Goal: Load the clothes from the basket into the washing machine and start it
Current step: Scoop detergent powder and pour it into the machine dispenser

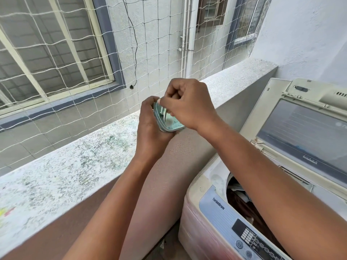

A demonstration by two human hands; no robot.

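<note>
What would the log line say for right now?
left hand: holds tub | right hand: pinches scoop in tub | washer: lid up, clothes inside | not started

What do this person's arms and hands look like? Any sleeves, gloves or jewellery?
Both forearms are bare as far as the picture shows: no sleeve comes into view. The left hand and right hand wear no gloves, and no rings, bracelets or watch can be seen on the fingers or wrists.

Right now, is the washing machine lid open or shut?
Open: the washing machine lid stands tilted back, and clothes show in the uncovered drum.
</note>
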